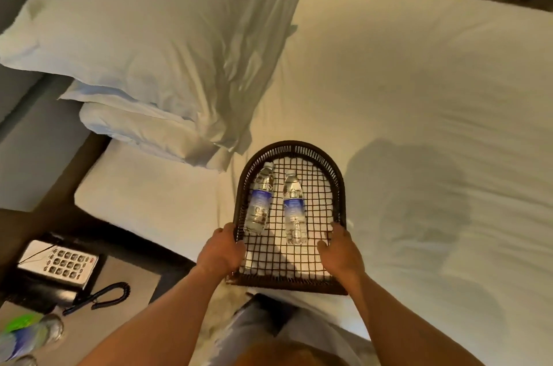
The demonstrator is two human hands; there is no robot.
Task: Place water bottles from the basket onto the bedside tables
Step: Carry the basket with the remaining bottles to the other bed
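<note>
A dark wicker basket [299,147] with an open grid bottom rests on the white bed, near its front edge. Two clear water bottles with blue labels lie in it side by side, caps pointing away from me: the left bottle [259,201] and the right bottle [294,210]. My left hand [220,250] grips the basket's left rim. My right hand [341,252] grips its right rim. The bedside table [125,323] stands at the lower left, beside the bed.
A phone [58,265] with a coiled cord sits on the bedside table, and bottles [30,335] lie at its lower left corner. White pillows [167,45] are stacked at the bed's head, left of the basket. A grey padded headboard [30,132] runs along the left.
</note>
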